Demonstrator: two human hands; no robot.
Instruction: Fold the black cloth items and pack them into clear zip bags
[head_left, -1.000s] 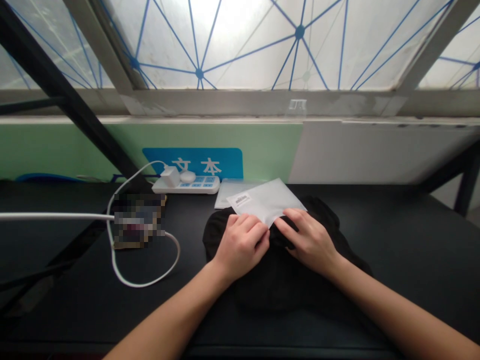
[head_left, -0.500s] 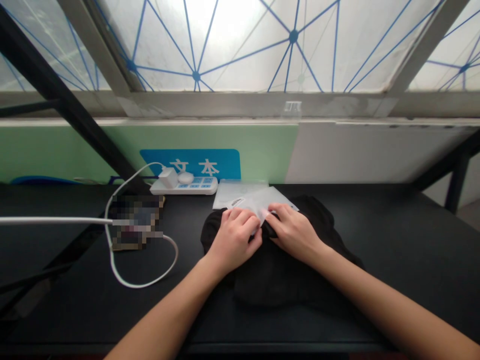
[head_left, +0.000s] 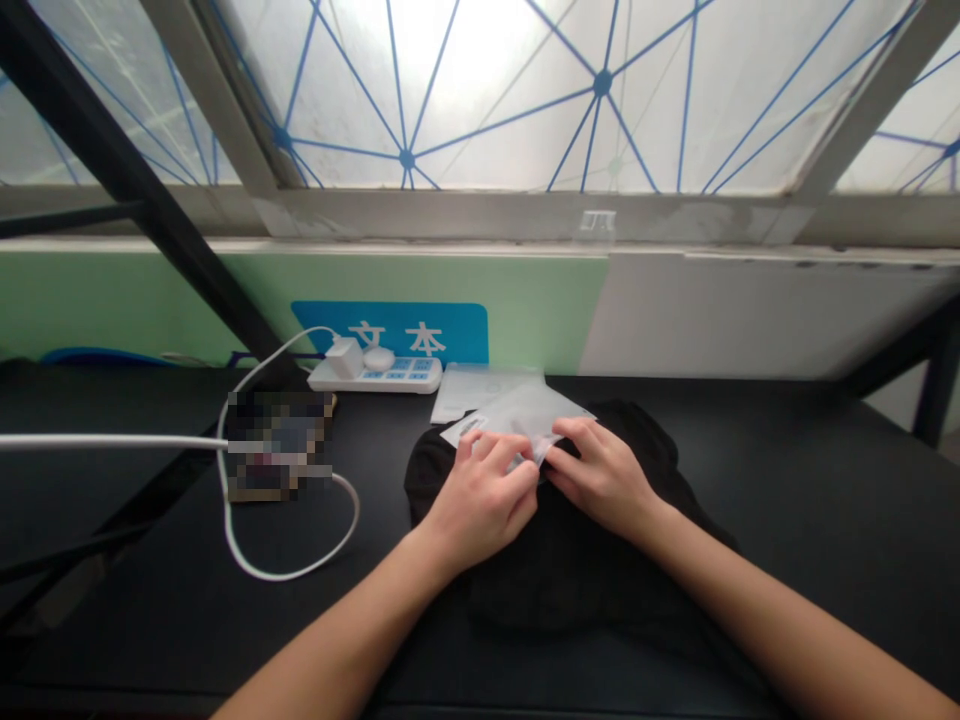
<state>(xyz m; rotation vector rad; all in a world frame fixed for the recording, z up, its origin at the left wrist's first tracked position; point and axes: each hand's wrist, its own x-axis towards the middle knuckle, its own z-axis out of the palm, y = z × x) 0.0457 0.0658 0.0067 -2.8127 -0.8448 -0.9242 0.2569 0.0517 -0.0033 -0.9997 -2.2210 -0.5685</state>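
Black desk (head_left: 112, 620), dark cloth (head_left: 570, 570) beneath: left hand (head_left: 480, 500), right hand (head_left: 600, 480) pinch the edge of the white bag (head_left: 517, 415) (close pinch suits thin film).

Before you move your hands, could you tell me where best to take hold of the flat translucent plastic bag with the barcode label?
Its near corner, coming from your side, where your left hand and right hand meet: the thin translucent bag lies flat on the black cloth, so that gathered corner probably gives the surest pinch.
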